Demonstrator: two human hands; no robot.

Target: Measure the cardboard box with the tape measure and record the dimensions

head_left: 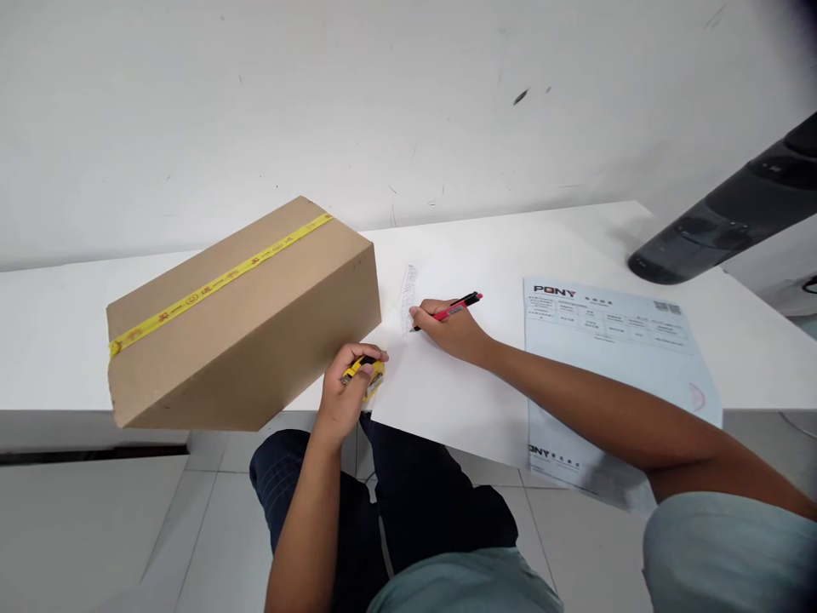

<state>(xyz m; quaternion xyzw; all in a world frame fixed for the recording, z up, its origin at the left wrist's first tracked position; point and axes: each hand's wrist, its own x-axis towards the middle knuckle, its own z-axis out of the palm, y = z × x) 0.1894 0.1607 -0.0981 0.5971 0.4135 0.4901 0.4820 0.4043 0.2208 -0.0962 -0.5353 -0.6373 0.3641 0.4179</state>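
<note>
A white wall (357, 111) occupies the upper frame; dark scuff marks (521, 97) are visible right of upper centre. A white tabletop (574, 243) spans mid-frame. Pale tiled floor (220, 528), with thin joints, extends below.

Lone head-worn view, facing forward and down from above the fingers (431, 306), fairly near, desk (562, 243) under them, wall (351, 111) beyond them, lap (434, 498) below them

Matt cardboard on the box (274, 340) at left, plastic-looking tape (220, 283) across; smooth paper sheet (459, 400) mid-frame, plastic pen (454, 307), glossy column (708, 217) upper right!
</note>
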